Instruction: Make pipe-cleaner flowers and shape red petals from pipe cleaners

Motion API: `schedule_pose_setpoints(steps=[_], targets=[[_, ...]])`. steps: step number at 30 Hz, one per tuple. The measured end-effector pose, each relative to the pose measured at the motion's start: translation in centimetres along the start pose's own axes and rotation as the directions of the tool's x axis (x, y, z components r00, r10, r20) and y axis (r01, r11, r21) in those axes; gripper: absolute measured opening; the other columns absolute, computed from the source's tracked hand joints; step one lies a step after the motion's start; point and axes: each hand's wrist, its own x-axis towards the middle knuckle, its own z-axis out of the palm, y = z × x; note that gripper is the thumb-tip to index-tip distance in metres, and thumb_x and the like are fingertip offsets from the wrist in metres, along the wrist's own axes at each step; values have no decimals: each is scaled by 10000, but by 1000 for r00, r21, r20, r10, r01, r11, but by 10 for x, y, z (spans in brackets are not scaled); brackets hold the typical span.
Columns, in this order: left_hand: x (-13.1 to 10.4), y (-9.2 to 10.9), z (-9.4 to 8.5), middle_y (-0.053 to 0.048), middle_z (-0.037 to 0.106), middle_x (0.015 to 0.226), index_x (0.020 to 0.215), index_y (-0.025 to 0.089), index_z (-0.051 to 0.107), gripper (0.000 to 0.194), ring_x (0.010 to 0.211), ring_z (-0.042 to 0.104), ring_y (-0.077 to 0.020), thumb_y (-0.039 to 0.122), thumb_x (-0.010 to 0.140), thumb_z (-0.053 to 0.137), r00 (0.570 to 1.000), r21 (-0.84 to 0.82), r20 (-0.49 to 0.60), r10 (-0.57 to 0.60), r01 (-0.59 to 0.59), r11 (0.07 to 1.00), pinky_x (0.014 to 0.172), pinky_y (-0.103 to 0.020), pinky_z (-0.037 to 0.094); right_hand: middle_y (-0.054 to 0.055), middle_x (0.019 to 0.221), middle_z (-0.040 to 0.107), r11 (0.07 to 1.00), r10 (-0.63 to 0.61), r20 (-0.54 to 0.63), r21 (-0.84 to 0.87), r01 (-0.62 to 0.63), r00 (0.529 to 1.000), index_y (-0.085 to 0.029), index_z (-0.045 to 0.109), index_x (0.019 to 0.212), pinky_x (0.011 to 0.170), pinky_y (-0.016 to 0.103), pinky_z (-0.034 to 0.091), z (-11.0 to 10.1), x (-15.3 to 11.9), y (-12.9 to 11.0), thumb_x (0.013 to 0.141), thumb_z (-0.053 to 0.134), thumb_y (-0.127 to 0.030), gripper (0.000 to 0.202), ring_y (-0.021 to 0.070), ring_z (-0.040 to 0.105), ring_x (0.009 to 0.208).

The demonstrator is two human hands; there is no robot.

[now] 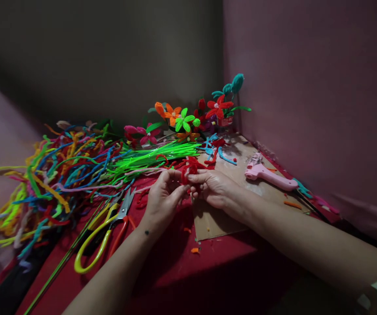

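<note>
Between the fingertips of both hands is a red pipe cleaner (185,176), bent into a small loop. My left hand (166,194) pinches it from the left, thumb and forefinger closed. From the right, my right hand (215,188) grips it too, its fingers curled; the fingers hide part of the piece. More red pipe cleaner pieces (213,158) lie just beyond the hands. Scissors (99,234) with yellow and red handles rest left of my left hand. A cardboard sheet (216,223) lies under my right hand.
A tangled heap of coloured pipe cleaners (60,170) is at the left, beside a green bundle (162,153). Finished pipe cleaner flowers (183,119) stand at the back. A pink glue gun (272,176) lies on the right. Walls close in the red-covered table (172,275) behind and right.
</note>
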Motion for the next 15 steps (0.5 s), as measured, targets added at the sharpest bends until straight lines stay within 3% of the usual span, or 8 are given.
schedule_pose_setpoints(steps=[4,8,11,15], targets=[[-2,-5,0,9,545,802,933,176,468,260,601,537,-76,222,729,623,998,95,-36,54,-50,994,496,-184,436,-16,552,563,999,38,-30,15,-38,999,-126,597,653,493,218,370,1,1,0,653,620,-45,84,70,474,481],[-3,-8,-3,9,555,803,987,202,427,274,655,564,-93,216,764,587,994,182,21,103,-106,978,546,-195,455,-14,569,576,999,-54,39,12,53,998,-116,629,661,500,218,368,1,1,-1,640,644,-63,59,68,475,500],[-4,-4,-3,13,564,775,1007,201,416,315,677,584,-105,219,754,603,997,176,58,50,-59,983,575,-205,468,12,594,603,994,-108,49,9,107,993,-111,637,653,480,217,353,-1,3,1,672,627,-95,27,79,492,519],[-5,4,-2,11,574,781,995,191,407,367,617,586,-100,197,715,643,990,35,118,-74,71,997,519,-202,473,5,559,594,991,-127,16,42,126,992,-123,620,637,477,216,356,-2,6,2,679,632,-109,45,78,481,490]])
